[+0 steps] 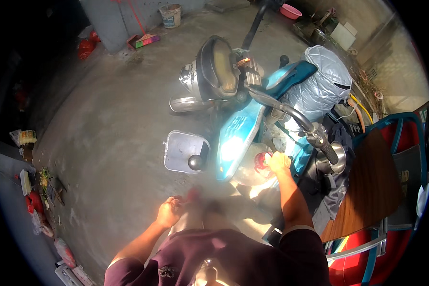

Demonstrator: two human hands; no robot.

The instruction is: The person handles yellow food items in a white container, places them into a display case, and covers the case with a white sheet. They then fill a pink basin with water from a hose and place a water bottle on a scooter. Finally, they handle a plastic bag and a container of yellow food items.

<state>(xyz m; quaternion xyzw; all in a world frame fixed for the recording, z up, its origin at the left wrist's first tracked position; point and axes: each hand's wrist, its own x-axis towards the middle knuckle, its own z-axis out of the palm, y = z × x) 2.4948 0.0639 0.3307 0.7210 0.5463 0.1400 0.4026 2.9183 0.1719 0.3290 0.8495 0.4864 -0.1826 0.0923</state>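
My right hand [280, 162] reaches over a large clear container [246, 169], with its fingers on a red part [261, 161] at the container's top. The container stands by the blue front shield [237, 132] of a scooter. My left hand [171, 211] is near my left thigh, its fingers curled; whether it holds something cannot be made out. Left of the shield stands a whitish square bucket [180, 152] with a round metallic thing [195, 162] at its near right corner. The handlebar grip [329, 153] rises beside my right forearm, with a metal pot [339, 157] behind it.
A silver quilted cover [316, 84] hangs on the scooter. At the right are a brown wooden board [373, 189] and red folding chairs [407, 134]. A broom [147, 40], a dustpan [132, 42] and a paint bucket [171, 17] stand at the back. Bags and litter lie along the left wall.
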